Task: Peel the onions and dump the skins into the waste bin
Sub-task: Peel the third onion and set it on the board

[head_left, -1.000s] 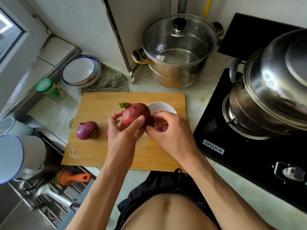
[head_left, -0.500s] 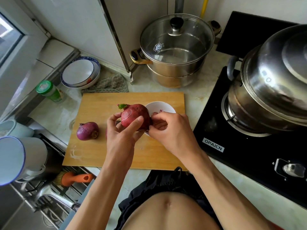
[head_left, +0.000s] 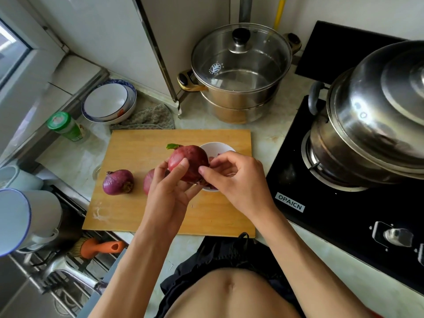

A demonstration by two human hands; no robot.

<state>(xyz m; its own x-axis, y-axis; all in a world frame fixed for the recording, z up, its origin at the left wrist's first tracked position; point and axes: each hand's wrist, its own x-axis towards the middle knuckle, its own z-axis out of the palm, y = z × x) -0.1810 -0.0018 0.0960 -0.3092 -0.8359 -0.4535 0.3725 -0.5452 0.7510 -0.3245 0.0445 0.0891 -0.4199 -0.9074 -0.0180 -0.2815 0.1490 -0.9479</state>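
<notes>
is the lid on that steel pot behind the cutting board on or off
On. The glass lid sits flat on the steel pot's rim, knob up.

A round dark-red onion with a small green sprout is held at the centre of the frame, sprout pointing upper left, its papery skin on. A smaller purple onion lies left of centre on its side, root end facing right. A third purple onion, mostly hidden, sits between them.

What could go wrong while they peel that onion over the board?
The left hand holds the onion in the air while the right hand picks at its skin; it might slip and drop onto the small white bowl. Skins could also miss the bowl and scatter over the cutting board.
</notes>
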